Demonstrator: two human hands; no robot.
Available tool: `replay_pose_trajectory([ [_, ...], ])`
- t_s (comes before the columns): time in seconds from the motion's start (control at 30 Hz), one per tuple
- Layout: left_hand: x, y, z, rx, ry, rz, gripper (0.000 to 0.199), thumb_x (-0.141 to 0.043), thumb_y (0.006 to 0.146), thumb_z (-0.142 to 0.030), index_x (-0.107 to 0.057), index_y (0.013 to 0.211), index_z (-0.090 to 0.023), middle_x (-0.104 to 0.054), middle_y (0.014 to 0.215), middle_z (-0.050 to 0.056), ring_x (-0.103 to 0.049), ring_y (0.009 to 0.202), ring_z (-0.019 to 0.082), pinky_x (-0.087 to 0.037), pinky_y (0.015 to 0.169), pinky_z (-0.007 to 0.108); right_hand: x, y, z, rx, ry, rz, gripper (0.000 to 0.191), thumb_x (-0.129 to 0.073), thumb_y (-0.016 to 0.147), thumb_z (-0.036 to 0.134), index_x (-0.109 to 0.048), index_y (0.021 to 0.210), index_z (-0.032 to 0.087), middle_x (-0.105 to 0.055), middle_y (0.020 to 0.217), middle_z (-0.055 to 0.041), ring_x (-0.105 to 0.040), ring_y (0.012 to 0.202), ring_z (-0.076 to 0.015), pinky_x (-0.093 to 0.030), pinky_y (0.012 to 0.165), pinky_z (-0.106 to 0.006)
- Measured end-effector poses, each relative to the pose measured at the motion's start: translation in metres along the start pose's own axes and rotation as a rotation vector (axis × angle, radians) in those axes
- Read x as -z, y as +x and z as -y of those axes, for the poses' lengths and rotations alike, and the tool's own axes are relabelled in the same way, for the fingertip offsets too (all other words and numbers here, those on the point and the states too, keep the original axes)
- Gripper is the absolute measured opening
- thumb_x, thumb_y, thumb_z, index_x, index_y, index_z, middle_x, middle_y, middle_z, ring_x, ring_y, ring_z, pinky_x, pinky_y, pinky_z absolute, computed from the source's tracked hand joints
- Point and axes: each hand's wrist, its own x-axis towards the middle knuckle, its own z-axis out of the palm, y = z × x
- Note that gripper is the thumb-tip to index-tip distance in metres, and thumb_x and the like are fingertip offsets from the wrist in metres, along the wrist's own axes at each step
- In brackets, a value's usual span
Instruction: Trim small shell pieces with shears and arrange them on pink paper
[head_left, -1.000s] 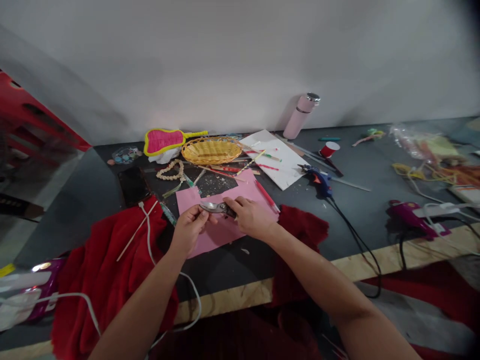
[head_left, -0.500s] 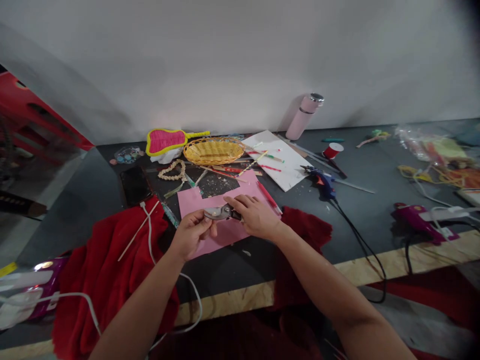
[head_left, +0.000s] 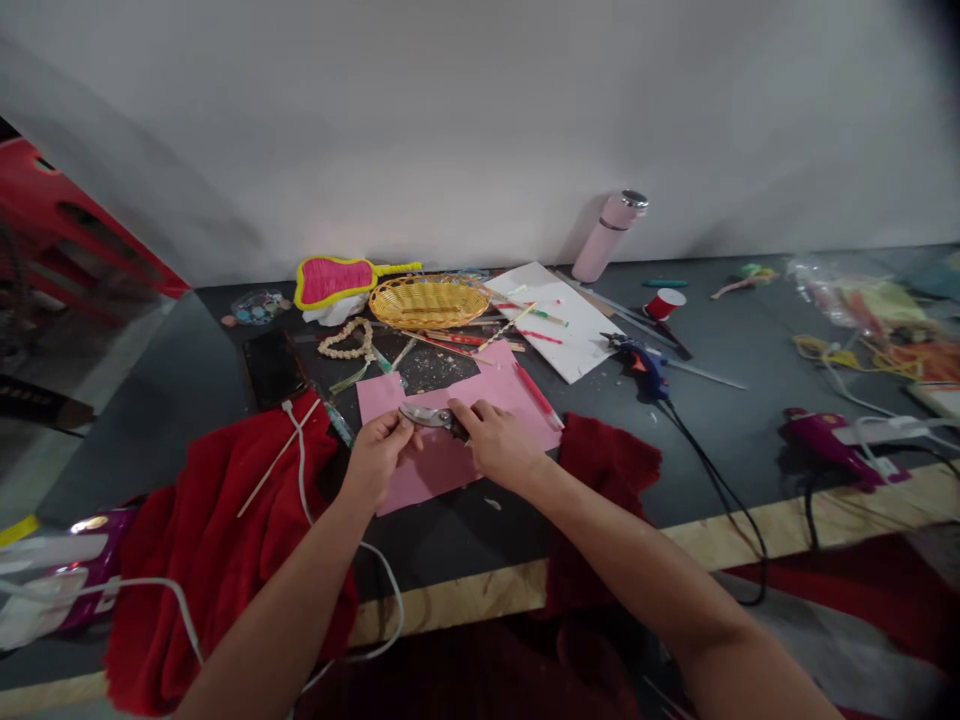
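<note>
With the clock face centred on the pruner and twelve towards the wall, the whole spread is carried by a dark surface. A large red cloth is heaped at eight o'clock. A pink sheet is laid beneath the hands, and a white sheet is spread between one and two. Near the wall, a basket is placed at twelve, a paddle at eleven, and a bottle is stood upright between one and two. At the centre, the handles of the pruner are gripped by the fingers of the right hand. The fingers of the left hand are drawn narrow at the blade tip; whether they are closed on anything cannot be told. A glue gun is seen between two and three, and a phone between nine and ten. The pruner itself is held over the pink sheet, its blade pointed towards nine. A heart is laid at ten, a red pen is rested between two and three, and a spool is set farther out at two.
</note>
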Motion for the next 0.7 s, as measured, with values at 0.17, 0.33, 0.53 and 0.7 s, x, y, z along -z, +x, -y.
replay_pose_trajectory([
  [0.17, -0.001, -0.001, 0.001, -0.063, 0.004, 0.011, 0.027, -0.065, 0.075, -0.038, -0.059, 0.067, -0.013, -0.051, 0.049, -0.003, -0.029, 0.039, 0.003, -0.016, 0.041, 0.02, 0.006, -0.005, 0.002, 0.014, 0.05, 0.007, 0.056, -0.045, 0.085, 0.017, -0.027, 0.138, 0.024, -0.054, 0.11, -0.0107, -0.057, 0.09, -0.0213, -0.04, 0.08, -0.031],
  [0.33, -0.007, -0.007, -0.002, -0.115, -0.027, 0.017, 0.025, -0.066, 0.075, -0.037, -0.059, 0.068, -0.014, -0.051, 0.049, -0.003, -0.034, 0.042, 0.004, -0.02, 0.043, 0.02, 0.011, -0.008, -0.006, 0.094, 0.139, -0.008, 0.056, -0.042, 0.083, 0.014, -0.028, 0.136, 0.022, -0.055, 0.107, -0.009, -0.056, 0.087, -0.0189, -0.041, 0.079, -0.03],
  [0.53, -0.008, -0.008, -0.003, -0.121, -0.06, 0.046, 0.024, -0.066, 0.076, -0.036, -0.058, 0.069, -0.014, -0.051, 0.049, -0.003, -0.029, 0.04, 0.004, -0.017, 0.042, 0.02, 0.011, -0.007, -0.011, 0.147, 0.221, 0.007, 0.057, -0.04, 0.081, 0.012, -0.03, 0.137, 0.021, -0.057, 0.106, -0.0077, -0.057, 0.089, -0.0181, -0.041, 0.08, -0.029],
  [0.7, -0.01, -0.009, -0.002, -0.129, -0.029, 0.069, 0.024, -0.064, 0.078, -0.037, -0.06, 0.073, -0.014, -0.057, 0.054, 0.0, -0.03, 0.041, 0.004, -0.017, 0.043, 0.022, 0.014, -0.005, -0.016, 0.132, 0.083, -0.061, 0.062, -0.041, 0.081, 0.012, -0.027, 0.141, 0.021, -0.054, 0.116, -0.0104, -0.052, 0.102, -0.0219, -0.039, 0.087, -0.033],
])
